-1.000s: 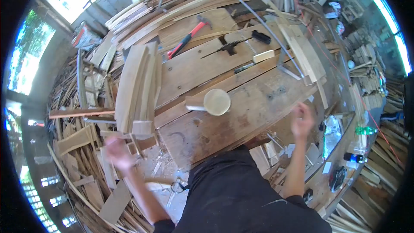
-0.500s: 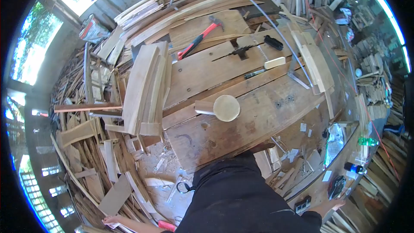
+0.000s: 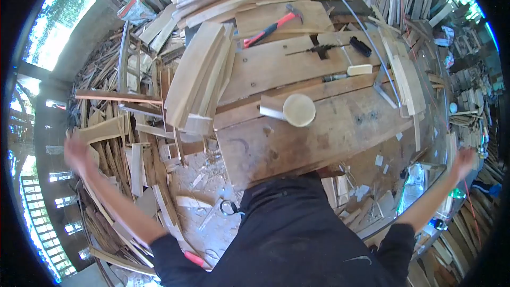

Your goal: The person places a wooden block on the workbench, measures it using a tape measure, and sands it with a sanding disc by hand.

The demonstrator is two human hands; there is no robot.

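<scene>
Both my arms are spread wide, away from the workbench. My left hand [image 3: 78,153] is at the far left, over the heaped wood offcuts, its fingers smeared by motion. On the far right is my right hand [image 3: 463,165], also blurred, above the cluttered side with the silver plastic bag [image 3: 412,188]. I see nothing plainly held in either hand, and whether the fingers are apart cannot be made out. In front of me a round pale wooden disc [image 3: 299,110] sits on the workbench [image 3: 329,143], beside a small wood block [image 3: 272,107].
A red-and-black hammer [image 3: 273,29], a black brush-like object [image 3: 360,47] and a marker-like tube [image 3: 334,78] lie on the bench. Stacked boards [image 3: 194,74] stand at its left, more planks [image 3: 405,72] at its right. A long thin metal rod [image 3: 361,26] crosses the right side.
Both my hands have risen from low beside my body to out wide at either side. The view has shifted, so the bench appears higher and further right.
</scene>
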